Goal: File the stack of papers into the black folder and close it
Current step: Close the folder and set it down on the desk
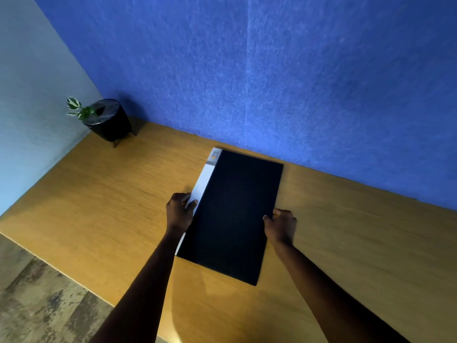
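Item: black folder [232, 214], flat on the wooden table [99, 206], cover shut, white spine strip showing. Our left hand [179, 212] pinches the folder's spine edge; our right hand [282, 225] curls on its opposite edge. No loose papers beside it; we judge the filing essentially complete.

We're looking down at a wooden desk [103, 194] pushed into a corner: blue felt panel [272, 70] behind, pale wall [29, 95] on the left. A black pot [111, 125] with a small leafy plant [79, 108] sits in that corner. Mottled wood-look floor [37, 305] lies below left.
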